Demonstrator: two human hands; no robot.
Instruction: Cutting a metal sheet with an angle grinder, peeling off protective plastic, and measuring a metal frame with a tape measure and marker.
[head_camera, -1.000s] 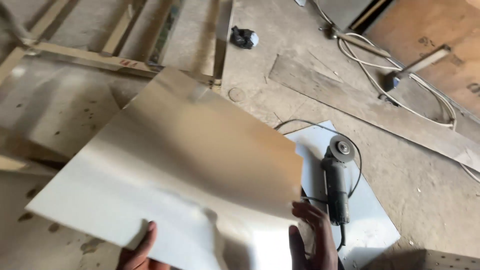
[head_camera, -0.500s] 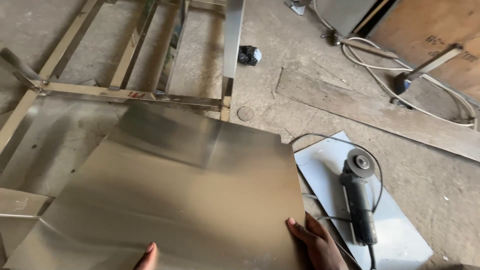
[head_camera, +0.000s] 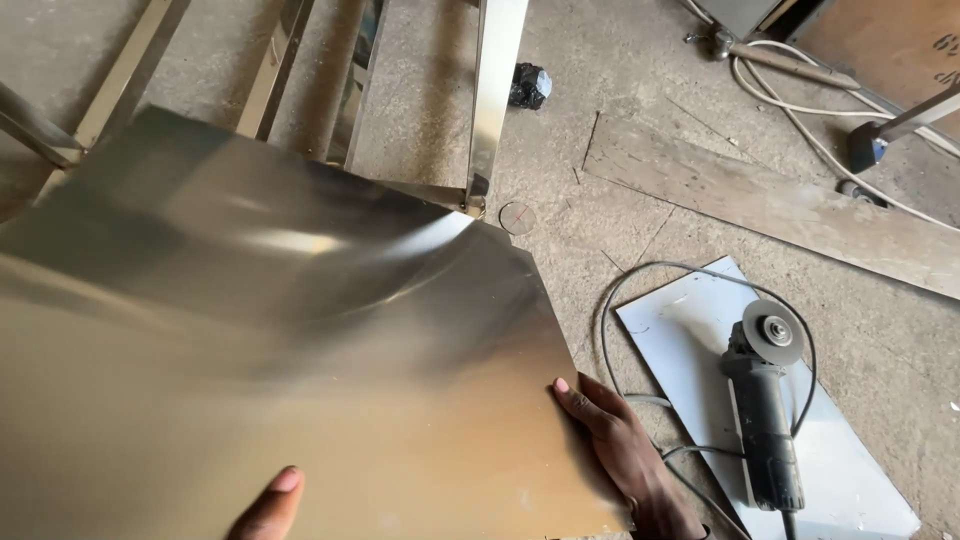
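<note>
Dusty concrete floor. Large shiny metal sheet, near left, is held flat above it, bowed under its own weight. Right hand is pressed on its right edge; left hand, mostly cut off, grip unclear. Angle grinder is laid on a white panel, right.

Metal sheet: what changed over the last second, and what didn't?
The metal sheet has swung down and left, from tilted up toward the camera to lying lower, near the steel frame. The right hand still grips its right edge; the left hand still holds its near edge. The angle grinder stays on its white panel, cables unmoved.
</note>
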